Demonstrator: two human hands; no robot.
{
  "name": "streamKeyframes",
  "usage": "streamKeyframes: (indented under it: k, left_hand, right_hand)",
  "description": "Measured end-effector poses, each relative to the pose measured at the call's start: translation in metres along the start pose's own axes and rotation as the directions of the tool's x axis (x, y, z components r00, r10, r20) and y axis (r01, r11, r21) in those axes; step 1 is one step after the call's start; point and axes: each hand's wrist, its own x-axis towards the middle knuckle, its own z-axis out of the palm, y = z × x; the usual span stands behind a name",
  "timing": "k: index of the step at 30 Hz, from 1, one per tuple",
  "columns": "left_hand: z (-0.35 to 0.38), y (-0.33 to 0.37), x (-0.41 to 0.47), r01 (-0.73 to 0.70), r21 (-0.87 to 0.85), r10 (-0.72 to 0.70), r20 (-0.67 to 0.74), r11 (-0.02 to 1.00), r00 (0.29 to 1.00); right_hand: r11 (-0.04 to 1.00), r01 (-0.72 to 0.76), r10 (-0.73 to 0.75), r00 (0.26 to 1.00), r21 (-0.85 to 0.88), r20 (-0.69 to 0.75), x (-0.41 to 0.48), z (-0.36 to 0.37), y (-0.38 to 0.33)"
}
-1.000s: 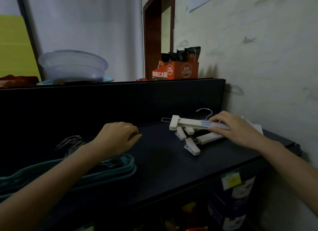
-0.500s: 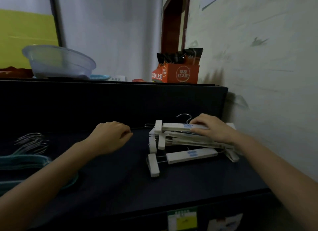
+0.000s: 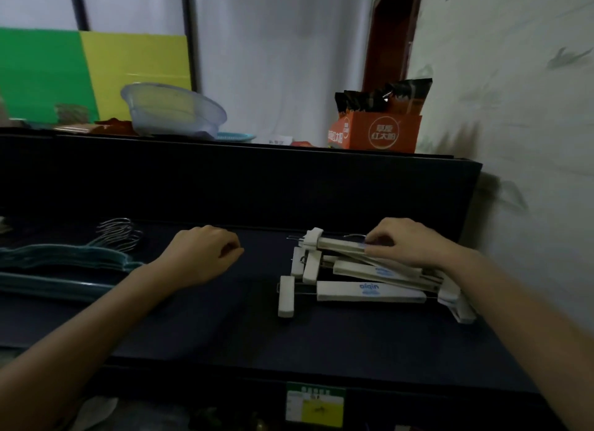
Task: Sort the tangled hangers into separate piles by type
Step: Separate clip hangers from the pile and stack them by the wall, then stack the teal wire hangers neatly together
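Note:
A pile of several white clip hangers (image 3: 369,290) lies on the dark shelf top (image 3: 225,327) at the right, by the wall. My right hand (image 3: 408,244) rests on the topmost white hanger, fingers curled onto its bar. At the far left lies a stack of teal hangers (image 3: 61,263) with metal hooks (image 3: 119,234) pointing back. My left hand (image 3: 202,257) hovers between the two piles, fingers curled, holding nothing.
A raised dark back ledge (image 3: 257,180) carries a clear plastic basin (image 3: 173,110) and an orange snack box (image 3: 376,133). A patterned wall (image 3: 527,109) closes the right side. Green and yellow boards (image 3: 80,73) stand behind at the left.
The view has swung left and down, bringing the teal stack back into sight. My right hand stays on the top white hanger; my left hand stays curled over the shelf.

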Motion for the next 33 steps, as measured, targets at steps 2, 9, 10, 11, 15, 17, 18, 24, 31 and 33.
streamKeyframes:
  k: [2, 9, 10, 11, 15, 17, 18, 24, 31, 33]
  left_hand:
    - [-0.002, -0.005, -0.007, 0.027, 0.018, -0.026, -0.040, 0.999, 0.999]
    - [-0.027, -0.038, -0.052, 0.139, -0.036, -0.144, -0.190, 0.990, 0.971]
    - [-0.031, -0.046, -0.061, 0.163, -0.040, -0.168, -0.208, 0.986, 0.964]
    - [-0.035, -0.054, -0.072, 0.187, -0.041, -0.191, -0.222, 0.982, 0.956]
    - [-0.046, -0.094, -0.117, 0.282, -0.038, -0.283, -0.241, 0.959, 0.928]
    - [-0.052, -0.118, -0.143, 0.333, -0.015, -0.327, -0.224, 0.943, 0.918]
    - [-0.052, -0.125, -0.148, 0.344, -0.015, -0.338, -0.218, 0.939, 0.915]
    - [-0.067, -0.197, -0.212, 0.429, 0.003, -0.422, -0.172, 0.903, 0.890]
    - [-0.073, -0.289, -0.282, 0.437, 0.013, -0.432, -0.134, 0.899, 0.892]
    - [-0.070, -0.311, -0.303, 0.442, 0.015, -0.436, -0.133, 0.897, 0.890]
  right_hand:
    - [0.999, 0.045, -0.045, 0.996, -0.003, -0.081, 0.000, -0.005, -0.015]
    - [0.936, 0.333, -0.299, 0.924, 0.113, -0.240, 0.010, -0.005, -0.105]
    - [0.922, 0.367, -0.329, 0.911, 0.125, -0.249, 0.012, -0.004, -0.118]
    - [0.908, 0.396, -0.355, 0.900, 0.135, -0.252, 0.015, -0.002, -0.133]
    - [0.859, 0.486, -0.443, 0.864, 0.161, -0.241, 0.024, 0.006, -0.193]
    - [0.833, 0.524, -0.485, 0.846, 0.178, -0.221, 0.030, 0.015, -0.232]
    - [0.826, 0.534, -0.497, 0.841, 0.181, -0.215, 0.031, 0.018, -0.242]
    - [0.777, 0.580, -0.543, 0.814, 0.246, -0.206, 0.041, 0.039, -0.347]
    - [0.751, 0.602, -0.569, 0.798, 0.272, -0.198, 0.053, 0.074, -0.476]
    - [0.737, 0.605, -0.581, 0.795, 0.301, -0.173, 0.059, 0.083, -0.511]
